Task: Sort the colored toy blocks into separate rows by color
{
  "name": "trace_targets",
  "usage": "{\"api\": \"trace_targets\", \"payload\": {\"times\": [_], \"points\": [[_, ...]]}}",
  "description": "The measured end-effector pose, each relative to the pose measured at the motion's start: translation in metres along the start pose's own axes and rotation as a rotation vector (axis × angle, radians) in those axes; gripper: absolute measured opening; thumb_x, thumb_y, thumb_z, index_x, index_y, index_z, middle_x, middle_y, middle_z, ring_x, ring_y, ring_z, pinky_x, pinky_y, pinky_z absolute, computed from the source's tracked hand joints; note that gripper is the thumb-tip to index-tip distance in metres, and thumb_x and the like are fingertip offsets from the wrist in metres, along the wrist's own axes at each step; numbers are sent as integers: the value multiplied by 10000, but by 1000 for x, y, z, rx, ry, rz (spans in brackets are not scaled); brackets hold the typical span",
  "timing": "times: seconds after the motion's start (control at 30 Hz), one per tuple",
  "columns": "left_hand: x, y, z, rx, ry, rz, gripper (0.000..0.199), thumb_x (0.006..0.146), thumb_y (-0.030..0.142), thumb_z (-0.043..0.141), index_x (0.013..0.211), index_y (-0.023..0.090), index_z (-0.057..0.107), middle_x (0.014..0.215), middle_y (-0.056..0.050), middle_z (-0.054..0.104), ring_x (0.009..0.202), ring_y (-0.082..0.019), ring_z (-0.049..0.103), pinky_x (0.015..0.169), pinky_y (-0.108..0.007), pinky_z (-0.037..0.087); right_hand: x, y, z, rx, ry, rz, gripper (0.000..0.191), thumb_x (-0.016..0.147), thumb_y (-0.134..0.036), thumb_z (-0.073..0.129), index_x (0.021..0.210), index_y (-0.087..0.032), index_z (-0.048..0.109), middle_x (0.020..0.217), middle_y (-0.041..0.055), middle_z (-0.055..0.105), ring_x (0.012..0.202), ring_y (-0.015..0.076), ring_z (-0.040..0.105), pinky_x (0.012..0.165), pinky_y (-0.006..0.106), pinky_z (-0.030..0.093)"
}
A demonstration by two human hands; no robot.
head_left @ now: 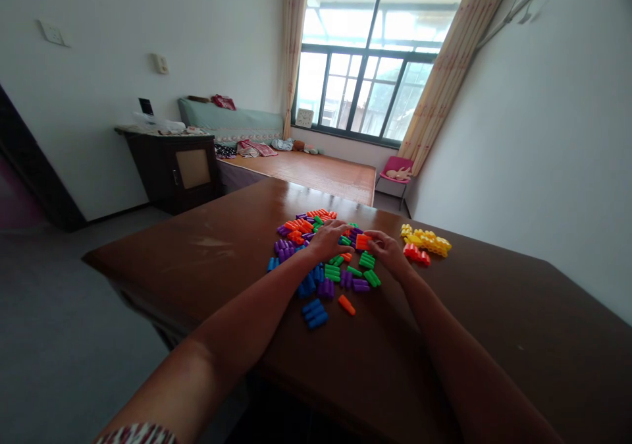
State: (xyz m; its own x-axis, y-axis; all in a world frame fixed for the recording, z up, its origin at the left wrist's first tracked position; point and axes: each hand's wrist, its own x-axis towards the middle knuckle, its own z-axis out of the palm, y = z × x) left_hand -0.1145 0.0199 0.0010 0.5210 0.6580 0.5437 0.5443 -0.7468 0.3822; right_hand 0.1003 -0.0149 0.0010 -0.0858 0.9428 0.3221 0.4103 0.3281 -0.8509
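One orange block (363,242), short and ribbed like a few tubes joined side by side, is held at the right side of a loose pile (332,273) of plastic blocks; whether it rests on anything underneath cannot be told. It is bright and plain in colour, with any lettering too small to make out. The fingers (375,234) of the right hand (389,253) are closed on its right end, thumb and fingertips pinching it. The left hand (328,240) lies over the middle of the pile, palm down, its fingers loosely bent and a little apart; whether they grip a piece cannot be told. Around the hands the pile mixes purple, green, blue and orange pieces, many joined in ribbed rows. Nearer the person, a blue block (315,313) and a single orange peg (346,305) lie just outside it. To the right, apart from the pile, yellow blocks (428,241) sit close behind a red-orange block (417,254). All this is on a glossy brown tabletop (494,305). Beyond it stand a bed (320,172), a dark cabinet (170,167) and a pink chair (394,163); a square clock (304,118), its markings too small to read, stands by the window (368,55)
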Motion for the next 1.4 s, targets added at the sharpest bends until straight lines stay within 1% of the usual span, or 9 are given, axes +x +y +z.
{"api": "trace_targets", "payload": {"times": [0.13,0.3,0.43,0.6,0.7,0.83,0.93,1.13,1.4], "points": [[2,14,3,-204,17,52,427,766,292,691,1182,214,636,1208,-79,599,1129,-219,556,989,-327,445,-2,-14,9,139,-32,17,449,748,-501,643,1060,-179,631,886,57,693,706,173,630,662,319,543],[6,13,3,-739,16,-177,371,858,410,570,1077,124,657,932,-62,693,871,-174,652,796,-287,528,-5,-25,11,164,39,-32,521,751,-515,656,1165,-200,621,898,50,694,802,191,643,723,332,544],[7,15,3,-1047,-50,-328,424,818,450,633,1069,110,613,874,-68,695,790,-161,670,740,-287,545,-8,-26,18,72,10,-110,530,711,-418,721,1198,-238,614,968,51,691,914,217,637,769,347,534],[6,19,1,-970,-38,-429,437,810,427,655,1135,149,566,1062,-102,670,814,-168,678,619,-236,531,3,-9,1,254,39,-89,587,719,-390,713,1260,-233,548,1022,46,689,930,201,639,836,369,518],[6,19,-2,-904,-15,-416,419,789,415,674,1102,148,593,1140,-109,646,853,-180,673,603,-229,523,7,17,-46,359,245,26,614,687,-397,732,1246,-233,538,988,28,682,855,170,642,760,315,537],[5,16,-4,-844,-17,-372,369,794,390,659,1054,131,626,986,-93,688,834,-186,673,619,-246,526,-5,68,-119,417,533,154,609,621,-369,766,1185,-256,567,1001,8,667,791,139,643,656,242,551],[5,13,-4,-814,-17,-351,330,798,362,648,1031,128,643,898,-76,696,805,-177,672,603,-232,520,-20,103,-149,344,633,294,582,592,-334,783,1133,-237,593,915,9,679,720,140,646,576,224,556],[5,9,-2,-794,11,-360,322,778,325,664,1041,140,652,760,-34,682,695,-140,653,570,-209,503,-22,126,-146,284,669,334,511,617,-314,790,1085,-187,629,891,42,713,740,166,676,661,255,588],[2,6,-7,-798,69,-353,352,770,345,677,1055,140,651,855,-61,693,785,-170,673,617,-244,542,-13,123,-139,-56,488,405,426,788,-358,616,1145,-130,663,1054,109,712,921,207,673,810,292,550]]}}
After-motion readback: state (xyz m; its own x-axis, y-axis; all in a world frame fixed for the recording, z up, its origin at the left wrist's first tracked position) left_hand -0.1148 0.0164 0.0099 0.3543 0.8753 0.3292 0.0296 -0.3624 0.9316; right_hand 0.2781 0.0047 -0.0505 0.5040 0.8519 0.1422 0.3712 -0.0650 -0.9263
